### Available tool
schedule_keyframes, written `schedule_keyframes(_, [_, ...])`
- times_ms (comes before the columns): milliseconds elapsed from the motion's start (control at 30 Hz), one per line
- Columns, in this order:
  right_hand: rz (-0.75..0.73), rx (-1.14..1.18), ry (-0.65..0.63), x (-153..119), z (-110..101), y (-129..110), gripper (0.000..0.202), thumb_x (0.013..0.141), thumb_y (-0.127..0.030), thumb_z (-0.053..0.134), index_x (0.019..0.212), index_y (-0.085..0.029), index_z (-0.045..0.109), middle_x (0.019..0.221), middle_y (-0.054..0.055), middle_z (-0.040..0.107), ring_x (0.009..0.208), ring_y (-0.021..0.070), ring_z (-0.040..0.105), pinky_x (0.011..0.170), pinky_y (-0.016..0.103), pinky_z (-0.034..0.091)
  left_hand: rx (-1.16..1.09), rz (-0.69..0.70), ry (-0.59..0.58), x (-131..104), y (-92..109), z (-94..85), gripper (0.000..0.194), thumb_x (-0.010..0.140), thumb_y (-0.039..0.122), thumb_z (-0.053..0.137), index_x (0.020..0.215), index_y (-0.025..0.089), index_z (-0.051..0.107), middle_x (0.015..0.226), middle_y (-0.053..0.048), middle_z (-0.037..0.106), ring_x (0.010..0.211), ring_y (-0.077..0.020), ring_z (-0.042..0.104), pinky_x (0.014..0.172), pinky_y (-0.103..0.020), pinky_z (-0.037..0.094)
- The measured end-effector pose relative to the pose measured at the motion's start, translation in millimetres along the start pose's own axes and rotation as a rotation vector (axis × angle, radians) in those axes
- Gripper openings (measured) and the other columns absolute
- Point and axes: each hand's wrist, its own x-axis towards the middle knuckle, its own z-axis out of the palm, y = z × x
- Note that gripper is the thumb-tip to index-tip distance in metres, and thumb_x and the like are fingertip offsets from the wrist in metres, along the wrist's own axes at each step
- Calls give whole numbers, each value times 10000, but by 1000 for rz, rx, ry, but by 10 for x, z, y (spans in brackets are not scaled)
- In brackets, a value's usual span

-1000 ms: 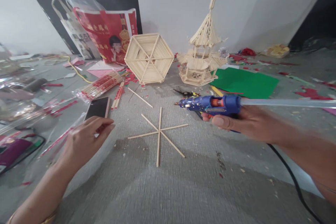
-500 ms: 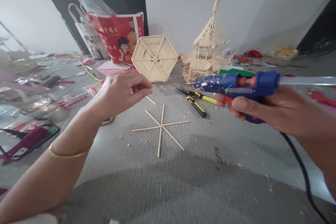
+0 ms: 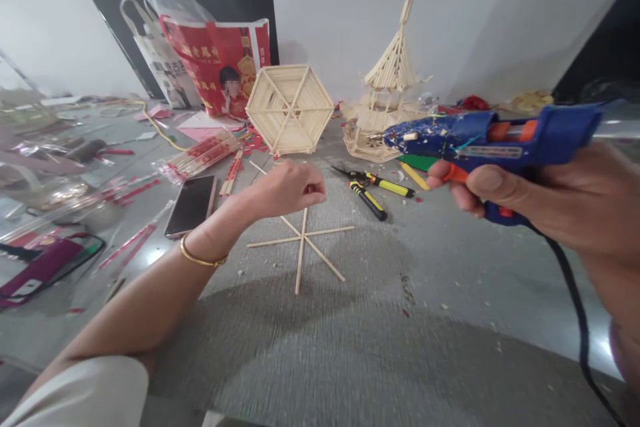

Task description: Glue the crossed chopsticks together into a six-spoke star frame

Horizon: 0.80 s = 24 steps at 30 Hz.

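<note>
My right hand (image 3: 520,193) grips a blue hot glue gun (image 3: 520,140) with its nozzle pointing left, a finger on the orange trigger. A clear glue stick pokes out of its back end. My left hand (image 3: 287,190) is closed above the far side of a six-armed star of thin wooden sticks (image 3: 299,260) lying flat. Its thumb and fingers are pressed together; anything between them is hidden. Yellow-and-black pliers (image 3: 375,190) lie between the two hands. Behind the left hand, a hexagonal stick panel (image 3: 290,137) leans upright.
A stick-built pagoda (image 3: 393,73) stands at the back. A red bag (image 3: 200,60) stands against the wall. Left of my arm lie a phone (image 3: 190,207), wrapped stick packs (image 3: 200,157) and a purple device (image 3: 37,267). The gun's black cord (image 3: 580,300) hangs at the right.
My left hand has moved right, now over the far part of the stick star. The glue gun has moved right and slightly up, nearer to me. The view has shifted slightly.
</note>
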Motion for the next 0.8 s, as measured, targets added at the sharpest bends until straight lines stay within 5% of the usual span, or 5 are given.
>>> schedule_keyframes(200, [75,-26,53,-15,-18,8,427,841,-615,552,731,-210,631,601,23,592,489,119,550,402,249,433,-28,1,27,-31,52,-63,113,804,190,572,773,161,677,746,2,679,664,-94,598,626,-201,408])
schedule_keyframes(600, [19,-3,22,-46,-61,72,324,883,-501,572,753,-214,650,679,34,608,557,135,580,434,273,444,-76,117,-183,-76,227,26,47,804,176,616,803,159,659,757,0,649,690,-109,586,661,-226,431])
schedule_keyframes(800, [41,-25,69,-56,-77,77,375,865,-538,583,701,-201,614,795,38,640,619,144,604,466,309,445,-35,131,13,-105,199,-150,99,843,204,582,797,157,656,760,-12,640,700,-111,586,668,-235,433])
